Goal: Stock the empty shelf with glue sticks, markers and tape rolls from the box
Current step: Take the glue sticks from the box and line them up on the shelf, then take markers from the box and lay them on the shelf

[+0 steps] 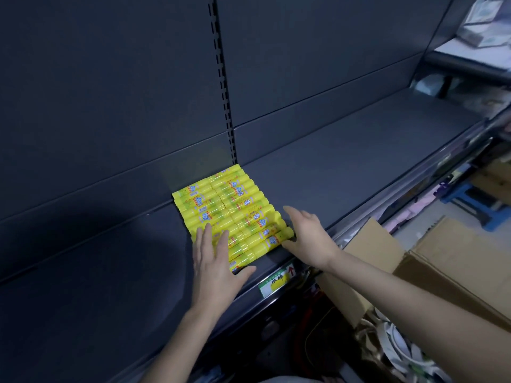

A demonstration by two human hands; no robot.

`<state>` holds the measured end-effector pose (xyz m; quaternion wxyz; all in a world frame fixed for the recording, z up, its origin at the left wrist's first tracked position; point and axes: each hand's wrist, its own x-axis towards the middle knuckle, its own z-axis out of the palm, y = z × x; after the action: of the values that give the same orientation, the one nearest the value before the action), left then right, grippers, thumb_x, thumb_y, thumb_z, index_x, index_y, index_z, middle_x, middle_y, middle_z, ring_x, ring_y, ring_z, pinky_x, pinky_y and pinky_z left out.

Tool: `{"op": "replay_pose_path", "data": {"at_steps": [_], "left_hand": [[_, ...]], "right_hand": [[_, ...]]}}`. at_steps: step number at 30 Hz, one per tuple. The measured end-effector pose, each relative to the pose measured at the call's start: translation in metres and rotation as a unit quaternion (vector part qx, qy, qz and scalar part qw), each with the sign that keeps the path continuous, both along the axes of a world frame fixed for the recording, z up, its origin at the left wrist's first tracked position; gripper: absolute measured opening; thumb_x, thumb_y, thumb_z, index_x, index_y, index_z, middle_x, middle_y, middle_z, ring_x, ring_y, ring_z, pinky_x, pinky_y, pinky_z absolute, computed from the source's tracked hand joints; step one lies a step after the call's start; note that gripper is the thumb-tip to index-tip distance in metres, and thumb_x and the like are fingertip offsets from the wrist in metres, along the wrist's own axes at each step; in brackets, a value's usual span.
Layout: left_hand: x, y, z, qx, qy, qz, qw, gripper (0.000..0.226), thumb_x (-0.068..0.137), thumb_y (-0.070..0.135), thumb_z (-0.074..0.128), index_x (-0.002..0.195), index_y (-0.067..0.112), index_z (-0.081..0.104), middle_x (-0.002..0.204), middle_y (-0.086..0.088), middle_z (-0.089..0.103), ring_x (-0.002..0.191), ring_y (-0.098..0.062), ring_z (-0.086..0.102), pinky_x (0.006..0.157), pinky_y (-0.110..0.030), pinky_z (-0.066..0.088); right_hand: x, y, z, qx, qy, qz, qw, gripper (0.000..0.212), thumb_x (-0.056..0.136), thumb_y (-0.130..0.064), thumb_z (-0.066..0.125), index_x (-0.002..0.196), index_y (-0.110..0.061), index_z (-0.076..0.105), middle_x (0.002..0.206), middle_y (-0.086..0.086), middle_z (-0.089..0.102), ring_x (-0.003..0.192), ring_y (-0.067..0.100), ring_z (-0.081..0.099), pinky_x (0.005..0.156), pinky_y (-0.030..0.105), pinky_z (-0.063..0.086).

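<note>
Several yellow glue sticks lie side by side in two rows on the dark shelf, running from the back panel to the front edge. My left hand lies flat, fingers straight, on the near left end of the rows. My right hand is open with its palm against the right side of the rows near the front. The open cardboard box stands below the shelf at the right, with white tape rolls showing inside.
A price label with a red arrow sits on the shelf's front rail. The dark shelf board runs on to the left and right of the glue sticks. Another shelf unit with goods stands at the far right. A blue stool is on the floor.
</note>
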<state>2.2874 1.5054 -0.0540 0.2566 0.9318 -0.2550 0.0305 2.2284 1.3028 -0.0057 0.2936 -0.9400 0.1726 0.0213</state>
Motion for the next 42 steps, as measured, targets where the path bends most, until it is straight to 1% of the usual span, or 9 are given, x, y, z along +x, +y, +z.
{"op": "replay_pose_path", "data": {"at_steps": [3,5,7,12,19,26,33,37,42], "left_hand": [[-0.011,-0.010,0.014,-0.055,0.019,-0.101,0.993,0.062,0.081,0.037,0.072,0.135,0.014,0.050,0.154,0.000,0.027,0.146,-0.013,0.012,0.114,-0.024,0.021],[-0.019,-0.022,0.022,-0.077,0.013,-0.157,0.984,0.053,0.084,0.032,0.069,0.131,0.015,0.054,0.145,0.007,0.038,0.138,-0.007,0.027,0.106,-0.004,0.013],[-0.030,-0.036,0.032,-0.096,0.027,-0.203,0.974,0.046,0.083,0.032,0.065,0.124,0.013,0.060,0.132,0.006,0.051,0.125,-0.004,0.041,0.100,0.001,0.017],[-0.055,-0.079,0.048,-0.132,0.049,-0.288,0.947,0.033,0.079,0.033,0.059,0.102,0.012,0.070,0.105,0.009,0.064,0.099,0.004,0.053,0.091,-0.001,0.032],[-0.088,-0.132,0.048,-0.068,0.079,-0.410,0.906,0.020,0.082,0.025,0.056,0.089,0.015,0.072,0.086,0.007,0.069,0.078,-0.004,0.061,0.071,-0.024,0.050],[-0.125,-0.187,0.037,0.060,0.136,-0.505,0.850,0.029,0.087,0.038,0.055,0.112,0.026,0.062,0.104,0.011,0.066,0.092,-0.003,0.061,0.081,-0.033,0.054],[-0.157,-0.231,0.029,0.215,0.121,-0.586,0.772,0.030,0.088,0.035,0.061,0.112,0.015,0.060,0.092,0.001,0.066,0.079,-0.009,0.061,0.073,-0.032,0.050],[-0.169,-0.250,0.016,0.271,0.132,-0.588,0.751,0.033,0.088,0.036,0.061,0.114,0.016,0.060,0.099,-0.003,0.066,0.089,-0.018,0.061,0.080,-0.039,0.050],[-0.179,-0.259,0.001,0.303,0.145,-0.584,0.739,0.038,0.089,0.037,0.060,0.121,0.017,0.057,0.094,0.001,0.062,0.085,-0.015,0.056,0.077,-0.031,0.046]], "right_hand": [[-0.028,-0.009,0.010,-0.015,-0.037,-0.020,0.999,0.060,0.087,-0.018,0.062,0.142,-0.012,0.038,0.133,0.012,0.050,0.127,0.030,0.041,0.101,0.029,0.033],[-0.051,-0.018,0.015,-0.020,-0.055,-0.034,0.998,0.048,0.087,-0.018,0.063,0.133,-0.011,0.052,0.127,0.009,0.057,0.118,0.024,0.052,0.093,0.022,0.036],[-0.077,-0.027,0.018,-0.019,-0.068,-0.045,0.996,0.034,0.086,-0.014,0.063,0.120,-0.010,0.063,0.115,0.007,0.064,0.105,0.020,0.059,0.086,0.019,0.039],[-0.150,-0.054,0.011,0.004,-0.064,-0.113,0.991,0.019,0.089,-0.013,0.062,0.105,-0.013,0.071,0.100,-0.002,0.071,0.090,0.012,0.065,0.081,0.029,0.051],[-0.244,-0.086,-0.022,-0.014,0.040,-0.182,0.982,0.008,0.086,-0.019,0.060,0.089,-0.015,0.067,0.082,-0.002,0.066,0.076,0.018,0.059,0.066,0.030,0.040],[-0.325,-0.103,-0.047,-0.039,0.143,-0.237,0.960,0.014,0.089,-0.020,0.056,0.089,-0.009,0.064,0.080,0.003,0.058,0.079,0.023,0.054,0.064,0.030,0.034],[-0.392,-0.128,-0.068,-0.034,0.247,-0.298,0.921,0.022,0.088,-0.025,0.056,0.102,-0.011,0.064,0.104,0.011,0.065,0.103,0.028,0.058,0.082,0.036,0.047],[-0.413,-0.144,-0.080,-0.028,0.326,-0.313,0.892,0.021,0.088,-0.029,0.056,0.095,-0.010,0.056,0.112,0.014,0.062,0.113,0.032,0.054,0.088,0.035,0.045],[-0.419,-0.153,-0.093,0.009,0.346,-0.345,0.873,0.036,0.091,-0.023,0.053,0.120,-0.002,0.047,0.122,0.018,0.056,0.116,0.033,0.051,0.089,0.034,0.043]]}}
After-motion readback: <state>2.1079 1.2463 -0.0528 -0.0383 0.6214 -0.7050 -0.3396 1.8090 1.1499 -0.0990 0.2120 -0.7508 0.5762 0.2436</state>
